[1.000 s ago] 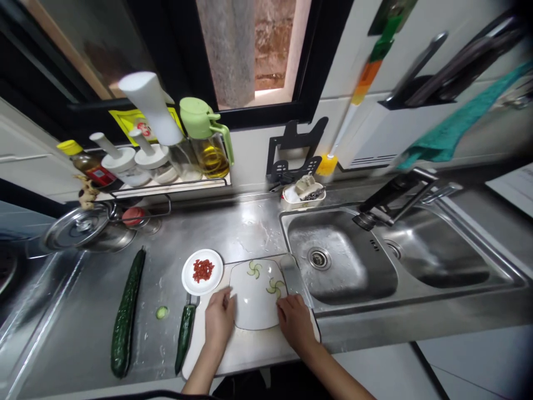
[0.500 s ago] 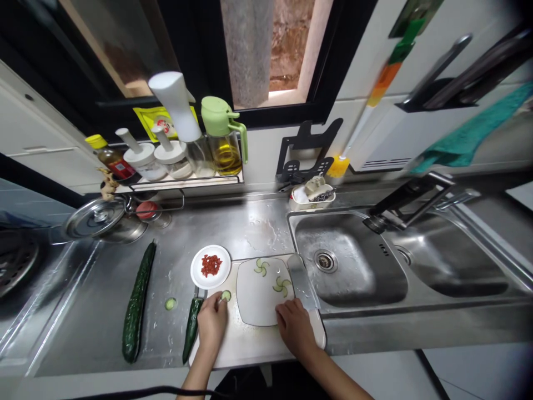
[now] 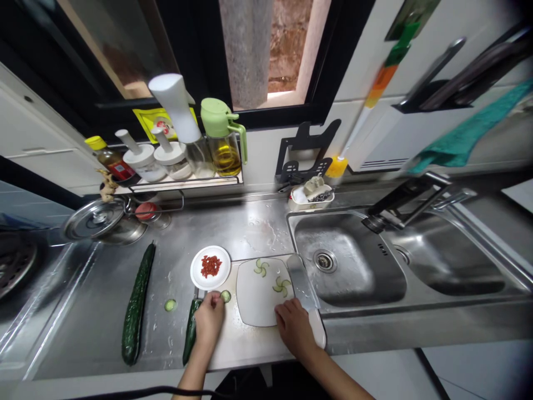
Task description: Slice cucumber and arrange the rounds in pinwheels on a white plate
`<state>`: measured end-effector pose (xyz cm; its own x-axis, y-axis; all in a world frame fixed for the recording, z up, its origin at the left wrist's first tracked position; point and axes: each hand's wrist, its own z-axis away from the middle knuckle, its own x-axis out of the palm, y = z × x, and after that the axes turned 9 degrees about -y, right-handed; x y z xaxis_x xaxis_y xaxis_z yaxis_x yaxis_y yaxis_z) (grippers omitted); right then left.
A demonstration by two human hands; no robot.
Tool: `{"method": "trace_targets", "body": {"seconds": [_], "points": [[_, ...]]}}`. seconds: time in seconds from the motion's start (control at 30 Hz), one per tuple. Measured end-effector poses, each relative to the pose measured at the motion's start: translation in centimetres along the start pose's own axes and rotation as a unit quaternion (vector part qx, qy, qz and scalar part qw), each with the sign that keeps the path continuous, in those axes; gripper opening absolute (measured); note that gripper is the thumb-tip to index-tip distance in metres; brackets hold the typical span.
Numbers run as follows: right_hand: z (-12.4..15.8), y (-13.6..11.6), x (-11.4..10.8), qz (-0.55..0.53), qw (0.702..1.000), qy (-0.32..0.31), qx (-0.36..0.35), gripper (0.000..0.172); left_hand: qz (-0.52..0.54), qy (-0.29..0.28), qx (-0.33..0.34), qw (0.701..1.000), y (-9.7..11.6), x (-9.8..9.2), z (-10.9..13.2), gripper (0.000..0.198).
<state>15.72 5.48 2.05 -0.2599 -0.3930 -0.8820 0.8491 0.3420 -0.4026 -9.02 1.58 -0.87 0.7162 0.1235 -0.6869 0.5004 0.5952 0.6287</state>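
A white squarish plate (image 3: 258, 289) lies on the cutting board (image 3: 233, 350), bearing two pinwheels of thin green cucumber strips (image 3: 282, 286). At its lower right edge my right hand (image 3: 296, 329) has its curled fingers closed on the rim, beside a wide knife blade (image 3: 303, 282). My left hand (image 3: 209, 318) is pinched closed left of the plate; what its fingertips hold, if anything, is hidden. A cucumber slice (image 3: 225, 296) lies just right of those fingertips. Partly behind my left hand is a cut cucumber (image 3: 190, 330).
A small white plate of chopped red bits (image 3: 210, 251) stands behind my left hand. To the left are a whole cucumber (image 3: 139, 305) and another cucumber slice (image 3: 170, 305). A double sink (image 3: 353, 261) is on the right. Bottles and jars fill a rack (image 3: 187, 183) below the window.
My left hand has shifted slightly left, away from the cucumber slice, which stays on the board. My right hand keeps its place at the plate's edge.
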Motion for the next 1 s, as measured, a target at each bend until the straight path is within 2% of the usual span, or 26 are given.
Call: {"method": "trace_targets", "body": {"seconds": [0.23,0.37,0.53,0.73,0.87,1.0], "points": [[-0.1,0.1,-0.1,0.001,1.0,-0.007,0.001,0.015,-0.023,0.017,0.023,0.999,0.7,-0.5,0.2,0.018],[-0.1,0.1,-0.3,-0.018,1.0,-0.006,-0.006,0.016,0.045,-0.01,-0.001,0.999,0.6,-0.7,0.2,0.021],[-0.5,-0.1,-0.1,-0.097,0.995,0.002,-0.021,0.018,0.187,-0.106,0.011,0.977,1.3,-0.8,0.3,0.031],[-2.1,-1.0,-0.1,-0.258,0.965,0.016,-0.046,0.019,0.278,-0.28,0.04,0.918,4.8,0.7,1.6,0.03],[-2.9,-1.5,-1.1,-0.312,0.95,-0.028,-0.013,0.011,0.314,-0.32,0.027,0.893,6.5,1.9,2.1,0.032],[-2.8,-1.3,-2.0,-0.309,0.95,-0.04,0.005,0.011,0.358,-0.353,-0.046,0.863,7.2,2.6,2.2,0.038]]}}
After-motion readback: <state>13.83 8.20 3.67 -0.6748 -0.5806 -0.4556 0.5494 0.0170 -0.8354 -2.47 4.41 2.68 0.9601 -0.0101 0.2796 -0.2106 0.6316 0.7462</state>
